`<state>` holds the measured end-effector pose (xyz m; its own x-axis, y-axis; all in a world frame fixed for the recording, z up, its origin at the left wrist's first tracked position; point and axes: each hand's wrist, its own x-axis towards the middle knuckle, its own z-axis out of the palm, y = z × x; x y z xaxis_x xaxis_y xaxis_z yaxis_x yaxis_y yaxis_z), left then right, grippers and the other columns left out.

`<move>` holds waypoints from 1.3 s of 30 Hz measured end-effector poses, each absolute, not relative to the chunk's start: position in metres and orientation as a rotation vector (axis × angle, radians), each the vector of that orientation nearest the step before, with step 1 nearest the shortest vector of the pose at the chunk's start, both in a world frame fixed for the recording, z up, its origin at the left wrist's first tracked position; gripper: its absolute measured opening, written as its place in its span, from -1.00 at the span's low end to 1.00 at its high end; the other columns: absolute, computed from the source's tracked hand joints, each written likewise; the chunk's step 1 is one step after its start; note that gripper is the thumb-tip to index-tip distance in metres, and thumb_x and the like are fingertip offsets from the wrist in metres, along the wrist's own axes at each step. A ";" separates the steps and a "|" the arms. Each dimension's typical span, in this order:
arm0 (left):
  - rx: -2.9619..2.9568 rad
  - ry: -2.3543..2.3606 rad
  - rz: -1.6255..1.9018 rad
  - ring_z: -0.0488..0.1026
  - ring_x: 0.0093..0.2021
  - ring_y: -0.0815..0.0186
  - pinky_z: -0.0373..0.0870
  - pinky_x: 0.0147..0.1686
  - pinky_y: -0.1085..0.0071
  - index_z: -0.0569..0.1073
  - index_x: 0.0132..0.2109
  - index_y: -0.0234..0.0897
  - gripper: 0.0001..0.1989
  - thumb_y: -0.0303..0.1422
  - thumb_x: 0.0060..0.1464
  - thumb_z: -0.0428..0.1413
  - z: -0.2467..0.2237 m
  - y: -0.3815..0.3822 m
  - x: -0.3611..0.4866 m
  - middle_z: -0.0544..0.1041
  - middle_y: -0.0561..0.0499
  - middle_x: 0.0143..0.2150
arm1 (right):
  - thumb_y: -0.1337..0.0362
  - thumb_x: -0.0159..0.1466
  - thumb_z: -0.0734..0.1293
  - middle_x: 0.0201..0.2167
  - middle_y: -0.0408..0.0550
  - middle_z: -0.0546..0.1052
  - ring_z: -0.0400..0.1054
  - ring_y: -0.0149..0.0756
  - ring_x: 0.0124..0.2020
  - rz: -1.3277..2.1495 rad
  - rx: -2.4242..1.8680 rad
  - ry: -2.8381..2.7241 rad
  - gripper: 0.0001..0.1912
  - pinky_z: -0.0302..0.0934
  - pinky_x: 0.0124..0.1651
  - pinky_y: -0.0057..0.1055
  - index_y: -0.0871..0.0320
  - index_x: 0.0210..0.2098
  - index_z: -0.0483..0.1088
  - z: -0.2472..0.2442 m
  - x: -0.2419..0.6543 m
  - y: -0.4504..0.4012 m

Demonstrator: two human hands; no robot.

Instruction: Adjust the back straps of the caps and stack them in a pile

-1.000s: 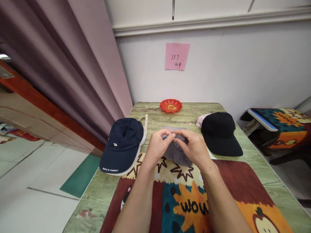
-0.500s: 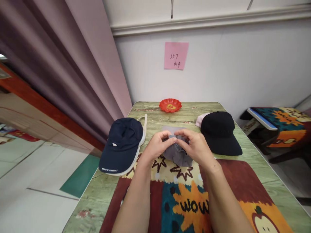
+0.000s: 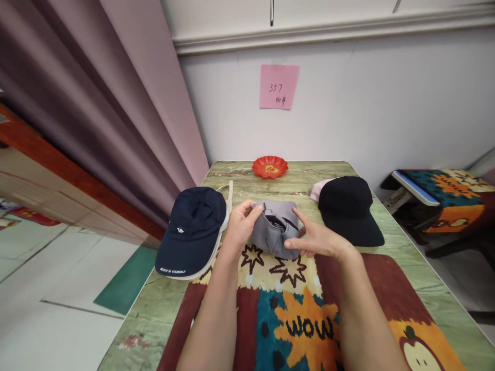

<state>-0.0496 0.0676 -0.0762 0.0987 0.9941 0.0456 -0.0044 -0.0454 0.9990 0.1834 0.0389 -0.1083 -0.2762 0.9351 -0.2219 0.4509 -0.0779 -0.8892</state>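
Note:
A grey cap point(image 3: 273, 237) rests at the middle of the table, its rear opening and strap facing me and its brim pointing away. My left hand point(image 3: 243, 221) pinches the strap end at the cap's left side. Beside the cap's right side is my right hand point(image 3: 317, 238), thumb and fingers spread, the thumb touching or very near the fabric. A navy cap point(image 3: 195, 226) lies to the left, over a white one. To the right a black cap point(image 3: 348, 211) overlaps a pale pink one point(image 3: 317, 189).
At the table's far edge, near the wall, stands a red scalloped dish point(image 3: 269, 167). A colourful mat point(image 3: 296, 319) covers the near part of the table point(image 3: 135, 330). A pink note point(image 3: 279, 86) is on the wall. A purple curtain point(image 3: 116, 77) hangs at the left.
My hands have moved apart from the back of the grey cap. The right hand has opened and shifted right, and the cap's rear opening now shows.

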 end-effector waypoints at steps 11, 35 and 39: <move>1.460 1.092 1.200 0.25 -0.40 0.39 0.22 -0.36 0.49 0.39 -0.39 -0.27 -0.70 -0.13 0.12 0.18 -0.092 0.076 -0.050 0.34 0.11 -0.44 | -0.19 0.18 0.41 -0.23 0.12 0.66 0.56 0.04 -0.20 0.490 -1.879 -1.928 -0.40 0.34 -0.21 -0.22 0.11 0.02 0.55 -0.098 0.171 0.042; 1.655 1.144 1.231 0.50 -0.10 0.21 0.33 -0.04 0.35 0.50 -0.40 -0.26 -0.86 -0.33 0.10 0.15 -0.073 0.065 -0.046 0.61 -0.06 -0.14 | 0.22 0.27 0.43 -0.18 -0.06 0.65 0.52 -0.17 -0.18 0.491 -1.254 -1.766 -0.77 0.33 -0.08 -0.28 0.05 -0.08 0.58 -0.084 0.139 0.042; 1.635 1.219 1.199 0.42 -0.32 0.31 0.28 -0.30 0.41 0.49 -0.42 -0.29 -0.84 -0.32 0.08 0.14 -0.073 0.066 -0.047 0.60 -0.03 -0.25 | 0.23 0.26 0.41 -0.19 -0.05 0.65 0.51 -0.18 -0.18 0.515 -1.274 -1.762 -0.78 0.32 -0.09 -0.28 0.05 -0.09 0.59 -0.083 0.139 0.041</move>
